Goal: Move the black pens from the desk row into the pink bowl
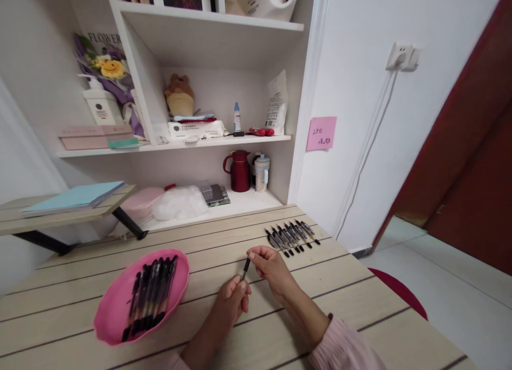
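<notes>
My left hand (233, 299) and my right hand (272, 266) hold one black pen (245, 268) between them above the wooden table (360, 300). The left fingers grip its lower end, and the right fingertips pinch its upper end. A pink bowl (114, 311) to the left holds several black pens (150, 295). A row of several more black pens (292, 235) lies on the table just beyond my right hand.
Behind the table stands a white shelf unit (224, 141) with a red jug (240, 171), bottles and a plush toy. A side table (60, 212) with blue folders is at the left. A pink sticky note (321, 133) hangs on the wall.
</notes>
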A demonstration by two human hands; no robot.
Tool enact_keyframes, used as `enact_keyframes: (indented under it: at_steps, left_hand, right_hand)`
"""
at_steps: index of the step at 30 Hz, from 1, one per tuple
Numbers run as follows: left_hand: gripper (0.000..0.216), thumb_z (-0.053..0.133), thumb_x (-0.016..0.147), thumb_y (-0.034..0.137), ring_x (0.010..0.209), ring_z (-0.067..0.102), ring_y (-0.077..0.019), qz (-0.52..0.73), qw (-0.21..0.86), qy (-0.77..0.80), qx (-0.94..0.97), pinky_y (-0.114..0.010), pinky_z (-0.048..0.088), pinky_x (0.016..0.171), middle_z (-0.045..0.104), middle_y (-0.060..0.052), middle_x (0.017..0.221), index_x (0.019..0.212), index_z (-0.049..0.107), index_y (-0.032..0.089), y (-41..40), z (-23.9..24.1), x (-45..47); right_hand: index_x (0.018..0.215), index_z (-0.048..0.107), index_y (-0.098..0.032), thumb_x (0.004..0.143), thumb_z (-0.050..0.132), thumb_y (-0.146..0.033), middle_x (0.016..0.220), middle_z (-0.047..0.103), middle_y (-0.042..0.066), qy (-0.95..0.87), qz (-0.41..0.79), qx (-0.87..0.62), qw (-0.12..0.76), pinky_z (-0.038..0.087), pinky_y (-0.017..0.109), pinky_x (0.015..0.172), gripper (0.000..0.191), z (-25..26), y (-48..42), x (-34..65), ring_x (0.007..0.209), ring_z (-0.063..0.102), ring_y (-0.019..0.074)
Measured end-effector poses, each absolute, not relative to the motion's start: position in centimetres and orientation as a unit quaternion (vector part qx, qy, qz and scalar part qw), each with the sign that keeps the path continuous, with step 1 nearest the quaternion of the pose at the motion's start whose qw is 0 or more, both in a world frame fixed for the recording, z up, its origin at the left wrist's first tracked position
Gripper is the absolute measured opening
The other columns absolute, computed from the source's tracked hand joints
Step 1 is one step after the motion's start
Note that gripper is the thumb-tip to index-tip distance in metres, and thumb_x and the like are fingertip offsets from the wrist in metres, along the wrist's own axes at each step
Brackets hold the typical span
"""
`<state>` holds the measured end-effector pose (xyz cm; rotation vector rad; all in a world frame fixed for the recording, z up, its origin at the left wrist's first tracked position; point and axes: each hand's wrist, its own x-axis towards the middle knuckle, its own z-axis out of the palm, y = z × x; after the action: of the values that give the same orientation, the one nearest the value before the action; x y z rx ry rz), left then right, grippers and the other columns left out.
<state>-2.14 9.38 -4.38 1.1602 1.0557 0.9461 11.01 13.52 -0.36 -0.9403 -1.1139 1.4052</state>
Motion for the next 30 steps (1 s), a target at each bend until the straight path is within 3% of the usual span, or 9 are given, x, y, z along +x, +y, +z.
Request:
enact_keyframes:
  at_steps: [5, 10, 15, 19, 23, 27, 30]
  left_hand:
    - [0.034, 0.051, 0.071, 0.053, 0.028, 0.018, -0.0025, 0.415, 0.598, 0.453, 0.514, -0.021, 0.005, 0.035, 0.044, 0.008, 0.039, 0.069, 0.046, 0.019, 9.06, -4.23, -2.01]
    - [0.031, 0.05, 0.074, 0.049, 0.03, 0.018, -0.0027, 0.426, 0.594, 0.452, 0.511, -0.021, 0.005, 0.036, 0.044, 0.008, 0.041, 0.071, 0.046, 0.019, 8.53, -3.63, -1.93]
    - [0.03, 0.049, 0.074, 0.049, 0.029, 0.018, -0.0029, 0.425, 0.59, 0.446, 0.522, -0.021, 0.006, 0.036, 0.044, 0.008, 0.039, 0.069, 0.046, 0.019, 8.79, -3.89, -1.93]
    - [0.03, 0.049, 0.074, 0.048, 0.03, 0.017, -0.0028, 0.427, 0.595, 0.448, 0.514, -0.021, 0.005, 0.036, 0.044, 0.008, 0.039, 0.07, 0.045, 0.019, 8.73, -3.79, -1.94]
    - [0.03, 0.05, 0.074, 0.048, 0.029, 0.018, -0.0028, 0.421, 0.596, 0.458, 0.507, -0.021, 0.004, 0.036, 0.045, 0.008, 0.04, 0.07, 0.045, 0.019, 8.57, -3.47, -1.96]
    - [0.031, 0.051, 0.073, 0.049, 0.028, 0.017, -0.0026, 0.419, 0.597, 0.459, 0.507, -0.021, 0.004, 0.035, 0.044, 0.008, 0.039, 0.069, 0.045, 0.019, 8.67, -3.53, -1.92]
    - [0.031, 0.052, 0.073, 0.049, 0.029, 0.017, -0.0027, 0.423, 0.597, 0.458, 0.505, -0.021, 0.004, 0.036, 0.044, 0.008, 0.039, 0.069, 0.046, 0.019, 8.69, -3.65, -1.89]
  right_hand:
    - [0.059, 0.051, -0.017, 0.055, 0.073, -0.042, 0.041, 0.04, -0.009, -0.471, 0.589, -0.394, 0.525, 0.019, 0.019, 0.038, 0.033, -0.32, 13.49, 11.06, 0.037, 0.031, 0.004]
    - [0.078, 0.062, -0.016, 0.059, 0.071, -0.044, 0.066, 0.06, 0.0, -0.443, 0.65, -0.351, 0.507, 0.025, 0.018, 0.041, 0.036, -0.17, 13.38, 11.4, 0.047, 0.044, 0.0056]
    - [0.063, 0.058, -0.015, 0.051, 0.077, -0.036, 0.045, 0.045, -0.007, -0.44, 0.632, -0.372, 0.519, 0.02, 0.019, 0.039, 0.031, -0.37, 13.44, 11.47, 0.04, 0.032, 0.0031]
    - [0.077, 0.06, -0.015, 0.057, 0.074, -0.039, 0.054, 0.053, -0.005, -0.438, 0.677, -0.339, 0.486, 0.017, 0.018, 0.038, 0.034, -0.48, 13.45, 11.63, 0.039, 0.034, 0.0031]
    - [0.065, 0.057, -0.015, 0.055, 0.076, -0.035, 0.044, 0.045, -0.008, -0.435, 0.665, -0.348, 0.498, 0.016, 0.018, 0.037, 0.03, -0.67, 13.49, 11.7, 0.037, 0.03, 0.0024]
    - [0.077, 0.06, -0.016, 0.059, 0.073, -0.036, 0.058, 0.057, -0.003, -0.439, 0.677, -0.337, 0.485, 0.015, 0.018, 0.037, 0.03, -0.68, 13.47, 11.64, 0.038, 0.034, 0.0026]
    - [0.072, 0.06, -0.015, 0.058, 0.073, -0.037, 0.05, 0.052, -0.005, -0.439, 0.672, -0.344, 0.488, 0.015, 0.019, 0.037, 0.03, -0.64, 13.48, 11.6, 0.037, 0.031, 0.0027]
